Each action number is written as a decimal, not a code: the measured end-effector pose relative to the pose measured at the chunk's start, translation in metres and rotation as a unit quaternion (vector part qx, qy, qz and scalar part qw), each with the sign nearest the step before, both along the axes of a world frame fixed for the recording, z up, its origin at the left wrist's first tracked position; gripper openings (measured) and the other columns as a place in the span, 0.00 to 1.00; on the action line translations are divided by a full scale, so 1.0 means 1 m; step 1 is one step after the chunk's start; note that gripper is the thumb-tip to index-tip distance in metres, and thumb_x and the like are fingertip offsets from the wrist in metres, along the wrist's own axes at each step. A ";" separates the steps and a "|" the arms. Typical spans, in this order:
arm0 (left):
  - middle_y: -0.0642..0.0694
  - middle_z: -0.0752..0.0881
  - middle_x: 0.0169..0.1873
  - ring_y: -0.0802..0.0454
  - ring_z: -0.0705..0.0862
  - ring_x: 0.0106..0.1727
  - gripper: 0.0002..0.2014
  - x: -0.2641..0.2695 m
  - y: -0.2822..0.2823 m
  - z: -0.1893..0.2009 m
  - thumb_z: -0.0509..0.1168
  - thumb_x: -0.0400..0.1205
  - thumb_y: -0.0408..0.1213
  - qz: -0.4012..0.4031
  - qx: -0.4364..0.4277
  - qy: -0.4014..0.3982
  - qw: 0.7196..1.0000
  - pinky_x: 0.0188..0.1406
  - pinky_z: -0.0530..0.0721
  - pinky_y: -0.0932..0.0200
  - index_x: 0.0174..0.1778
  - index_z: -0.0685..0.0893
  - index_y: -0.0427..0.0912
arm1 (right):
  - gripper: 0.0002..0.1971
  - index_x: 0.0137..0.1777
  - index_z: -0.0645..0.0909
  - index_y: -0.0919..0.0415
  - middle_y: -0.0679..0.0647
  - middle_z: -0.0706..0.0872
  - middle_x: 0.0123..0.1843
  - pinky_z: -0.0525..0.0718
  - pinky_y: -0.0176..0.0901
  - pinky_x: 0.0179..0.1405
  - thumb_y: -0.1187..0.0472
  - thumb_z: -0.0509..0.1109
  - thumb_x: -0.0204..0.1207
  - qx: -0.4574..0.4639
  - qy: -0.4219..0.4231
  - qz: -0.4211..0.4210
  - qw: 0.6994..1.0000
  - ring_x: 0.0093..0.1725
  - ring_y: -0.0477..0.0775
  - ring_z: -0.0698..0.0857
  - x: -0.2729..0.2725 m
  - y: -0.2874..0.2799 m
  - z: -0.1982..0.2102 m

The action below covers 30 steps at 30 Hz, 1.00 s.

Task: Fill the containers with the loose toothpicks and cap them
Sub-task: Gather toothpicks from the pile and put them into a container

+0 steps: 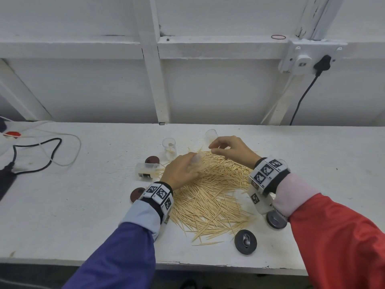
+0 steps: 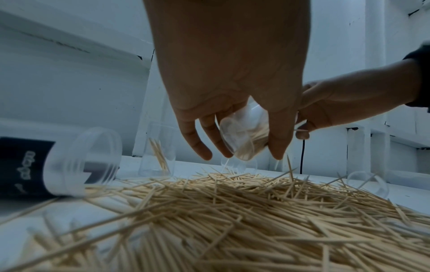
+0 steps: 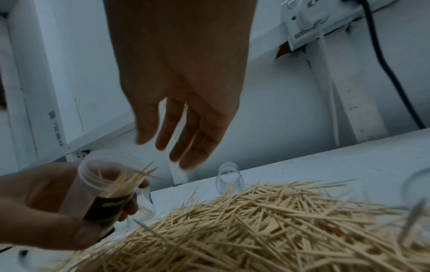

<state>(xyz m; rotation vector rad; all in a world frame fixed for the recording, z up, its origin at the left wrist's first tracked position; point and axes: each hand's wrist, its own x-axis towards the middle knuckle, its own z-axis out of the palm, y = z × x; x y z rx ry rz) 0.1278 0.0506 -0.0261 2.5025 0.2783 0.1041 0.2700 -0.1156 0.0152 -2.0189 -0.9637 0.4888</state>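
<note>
Two hands: left hand (image 1: 180, 170) grips container (image 3: 109, 185).

Blue left sleeve (image 1: 116, 247) with pale cuff, red right sleeve (image 1: 337, 236) with pink cuff, black-and-white marker wristbands (image 1: 159, 193)

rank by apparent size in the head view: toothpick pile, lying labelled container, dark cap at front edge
1. toothpick pile, by far the largest.
2. lying labelled container and dark cap look about alike; the cap is nearer the camera, so unranked.
</note>
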 end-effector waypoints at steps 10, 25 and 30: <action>0.48 0.83 0.62 0.48 0.81 0.61 0.29 0.002 -0.004 -0.001 0.72 0.77 0.49 -0.002 0.011 0.016 1.000 0.55 0.81 0.49 0.74 0.74 0.46 | 0.10 0.52 0.85 0.70 0.67 0.89 0.47 0.90 0.41 0.42 0.75 0.76 0.72 -0.017 0.067 0.016 0.997 0.44 0.62 0.91 -0.005 -0.002 -0.007; 0.53 0.85 0.55 0.53 0.83 0.52 0.28 -0.002 -0.004 -0.003 0.73 0.75 0.47 -0.028 -0.028 -0.001 0.999 0.46 0.81 0.55 0.72 0.75 0.50 | 0.08 0.48 0.85 0.62 0.55 0.88 0.40 0.83 0.35 0.25 0.67 0.79 0.71 -0.014 -0.035 -0.017 0.999 0.32 0.49 0.85 -0.022 0.022 -0.010; 0.52 0.86 0.54 0.52 0.84 0.52 0.26 -0.001 -0.002 -0.002 0.73 0.75 0.48 -0.020 -0.027 -0.009 0.999 0.49 0.84 0.49 0.69 0.77 0.49 | 0.11 0.55 0.84 0.63 0.59 0.87 0.52 0.88 0.43 0.31 0.55 0.69 0.81 -0.033 0.048 0.025 0.998 0.44 0.54 0.87 -0.021 0.018 -0.012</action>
